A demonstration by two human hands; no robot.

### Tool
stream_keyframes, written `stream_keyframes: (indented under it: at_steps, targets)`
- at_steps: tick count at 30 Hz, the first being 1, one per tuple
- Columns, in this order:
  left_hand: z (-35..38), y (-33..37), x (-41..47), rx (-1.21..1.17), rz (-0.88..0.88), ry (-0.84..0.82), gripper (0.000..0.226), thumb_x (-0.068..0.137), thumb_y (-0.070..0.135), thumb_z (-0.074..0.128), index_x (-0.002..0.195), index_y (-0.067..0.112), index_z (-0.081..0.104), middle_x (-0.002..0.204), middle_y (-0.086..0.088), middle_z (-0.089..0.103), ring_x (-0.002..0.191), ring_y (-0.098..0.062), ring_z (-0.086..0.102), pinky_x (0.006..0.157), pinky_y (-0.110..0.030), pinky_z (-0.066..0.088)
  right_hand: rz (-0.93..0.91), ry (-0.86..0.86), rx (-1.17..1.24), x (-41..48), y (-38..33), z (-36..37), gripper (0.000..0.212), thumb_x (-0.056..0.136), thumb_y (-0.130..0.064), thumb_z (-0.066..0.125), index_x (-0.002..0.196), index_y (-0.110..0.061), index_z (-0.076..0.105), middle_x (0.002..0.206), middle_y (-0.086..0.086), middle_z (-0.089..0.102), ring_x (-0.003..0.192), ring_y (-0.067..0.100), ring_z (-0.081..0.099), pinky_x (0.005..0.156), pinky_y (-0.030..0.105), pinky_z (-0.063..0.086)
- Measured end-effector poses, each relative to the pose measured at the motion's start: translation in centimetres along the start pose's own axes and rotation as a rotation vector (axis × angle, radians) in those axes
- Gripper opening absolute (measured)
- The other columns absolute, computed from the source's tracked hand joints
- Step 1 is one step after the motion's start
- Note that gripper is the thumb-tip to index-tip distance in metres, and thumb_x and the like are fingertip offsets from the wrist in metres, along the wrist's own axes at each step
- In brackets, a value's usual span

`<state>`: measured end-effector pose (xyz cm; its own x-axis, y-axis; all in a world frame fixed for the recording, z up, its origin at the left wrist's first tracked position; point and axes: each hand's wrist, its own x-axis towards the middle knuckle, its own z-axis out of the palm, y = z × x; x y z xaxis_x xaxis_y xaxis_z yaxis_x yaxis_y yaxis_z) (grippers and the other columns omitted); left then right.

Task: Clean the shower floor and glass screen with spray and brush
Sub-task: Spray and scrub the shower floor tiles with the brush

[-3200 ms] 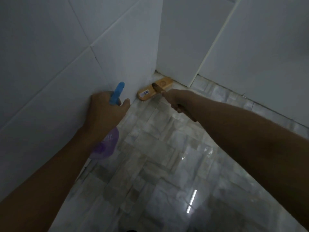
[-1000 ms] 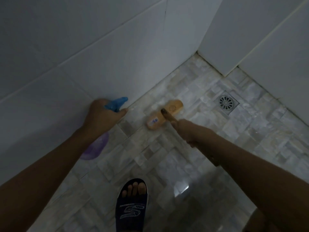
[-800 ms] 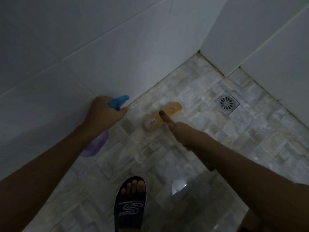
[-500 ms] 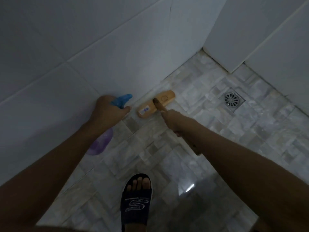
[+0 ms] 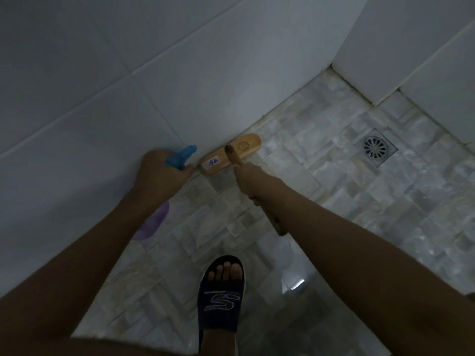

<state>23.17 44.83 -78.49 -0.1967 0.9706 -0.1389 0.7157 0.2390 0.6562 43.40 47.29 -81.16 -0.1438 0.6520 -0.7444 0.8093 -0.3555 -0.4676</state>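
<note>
A dark slipper [image 5: 221, 301] stands on the shower floor [image 5: 359, 201]. The left hand [image 5: 159, 176] grasps the spray bottle [image 5: 180, 156] near the wall [image 5: 128, 86]. The right hand [image 5: 249, 181] clasps the handle of the brush [image 5: 245, 146], whose head lies on the floor against the wall.

Dim, bluish light is filling the shower, and the forearms [image 5: 359, 253] are showing dark. A small glare patch is shining on the floor [image 5: 359, 201] right of the slipper [image 5: 222, 301]. The wall [image 5: 128, 73] grout lines are bowing toward the edges, and detail is looking soft.
</note>
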Motion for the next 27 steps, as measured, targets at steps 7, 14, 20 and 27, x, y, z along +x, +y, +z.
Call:
stream_keyframes:
  at_steps: [7,14,20,27]
  targets:
    - [0.7,-0.7,0.6,-0.057,-0.06,-0.018,0.034,0.077,0.022,0.082,0.065,-0.005,0.065,0.055,-0.005,0.049,0.05,-0.014,0.045,0.05,-0.029,0.04,0.078,-0.044,-0.139,-3.7,8.0,2.3,0.053,0.11,-0.039,0.021,0.127,0.0,0.052,0.103,0.013,0.062,0.083,0.026,0.062,0.067,0.032,0.047]
    - [0.2,-0.3,0.5,0.029,-0.025,-0.005,0.035,0.075,0.026,0.083,0.059,0.004,0.061,0.055,-0.008,0.047,0.052,-0.015,0.045,0.051,-0.042,0.048,-0.012,0.024,0.028,0.0,0.4,0.8,0.045,0.112,-0.025,0.023,0.143,0.0,0.044,0.132,0.024,0.055,0.112,0.038,0.059,0.09,0.041,0.049]
    - [2.4,0.9,1.0,-0.087,-0.041,-0.054,0.033,0.073,0.036,0.082,0.09,0.008,0.078,0.054,0.001,0.046,0.049,-0.008,0.041,0.05,-0.027,0.04,-0.057,0.058,-0.054,1.7,2.6,1.0,0.051,0.111,-0.037,0.02,0.132,0.0,0.05,0.118,0.019,0.059,0.084,0.023,0.055,0.069,0.03,0.04]
    - [4.8,3.8,3.8,-0.065,0.029,-0.039,0.037,0.077,0.024,0.083,0.055,0.011,0.056,0.05,0.001,0.05,0.048,-0.014,0.047,0.052,-0.028,0.042,0.049,0.115,-0.064,6.5,5.6,-8.4,0.049,0.107,-0.052,0.023,0.121,-0.01,0.045,0.101,0.017,0.061,0.073,0.031,0.064,0.054,0.035,0.055]
